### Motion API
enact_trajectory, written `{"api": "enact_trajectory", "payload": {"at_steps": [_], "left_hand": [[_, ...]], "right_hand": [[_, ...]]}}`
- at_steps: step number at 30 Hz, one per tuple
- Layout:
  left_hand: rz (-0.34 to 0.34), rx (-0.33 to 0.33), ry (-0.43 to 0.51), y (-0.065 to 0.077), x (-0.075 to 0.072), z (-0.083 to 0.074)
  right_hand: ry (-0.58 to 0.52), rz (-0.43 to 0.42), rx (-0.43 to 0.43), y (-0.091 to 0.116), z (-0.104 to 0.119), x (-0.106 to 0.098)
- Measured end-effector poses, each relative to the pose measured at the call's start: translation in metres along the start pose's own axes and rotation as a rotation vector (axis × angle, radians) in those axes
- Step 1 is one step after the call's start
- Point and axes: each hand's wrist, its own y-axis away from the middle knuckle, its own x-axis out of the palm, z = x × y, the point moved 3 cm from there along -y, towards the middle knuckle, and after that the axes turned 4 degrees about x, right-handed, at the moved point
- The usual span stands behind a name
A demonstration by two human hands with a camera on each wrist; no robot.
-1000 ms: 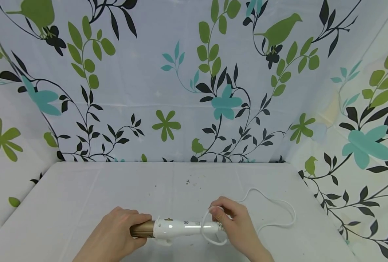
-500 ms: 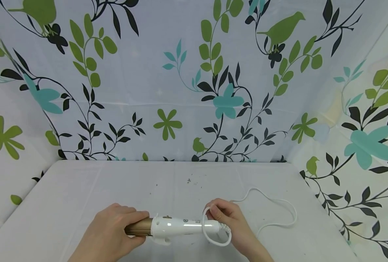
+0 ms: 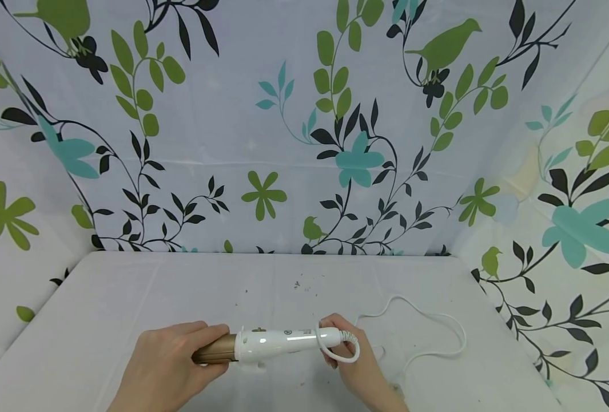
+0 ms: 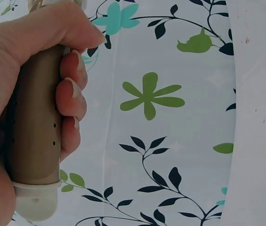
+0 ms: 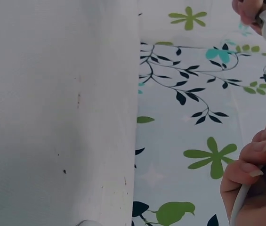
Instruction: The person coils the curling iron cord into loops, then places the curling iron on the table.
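A curling iron with a white handle (image 3: 283,341) and a gold barrel (image 3: 217,349) is held level above the table. My left hand (image 3: 172,360) grips the barrel, thumb and fingers curled round it; small holes and a white tip (image 4: 37,202) show in the left wrist view. At the handle's far end, the white cord (image 3: 353,350) makes a loop round the handle. My right hand (image 3: 355,360) is behind and under that end, partly hidden by handle and cord. In the right wrist view, its curled fingers (image 5: 245,174) hold the cord.
The remaining cord (image 3: 456,329) lies in a wide curve on the white table (image 3: 144,297), right of the hands. Small dark specks mark the tabletop. Patterned cloth (image 3: 211,126) with leaves and birds hangs behind the table and at both sides.
My right hand has moved from above the handle's end to behind and under it, drawing the cord round. The curling iron has shifted slightly left and its handle end has risen.
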Motion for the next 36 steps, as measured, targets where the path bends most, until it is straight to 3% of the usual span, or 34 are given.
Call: {"api": "enact_trajectory", "payload": {"at_steps": [6,10,16,22,29,36], "left_hand": [[0.006,-0.038,-0.062,0.0,0.0,0.001],[-0.001,-0.06,-0.087,0.0,-0.001,0.001],[0.001,-0.098,-0.126,-0.001,-0.004,0.003],[0.044,-0.149,-0.141,-0.002,-0.005,0.003],[0.162,-0.249,-0.153,-0.002,-0.002,0.006],[0.18,-0.271,-0.154,0.0,0.001,0.009]], "right_hand": [[0.133,-0.007,-0.01,0.006,-0.007,0.009],[0.296,-0.047,-0.174,0.007,-0.004,0.013],[0.499,-0.23,-0.437,0.007,0.001,0.017],[0.73,-0.319,-0.545,0.01,0.007,0.022],[0.897,-0.233,-0.595,0.014,0.018,0.026],[0.963,-0.084,-0.593,0.019,0.027,0.027]]}}
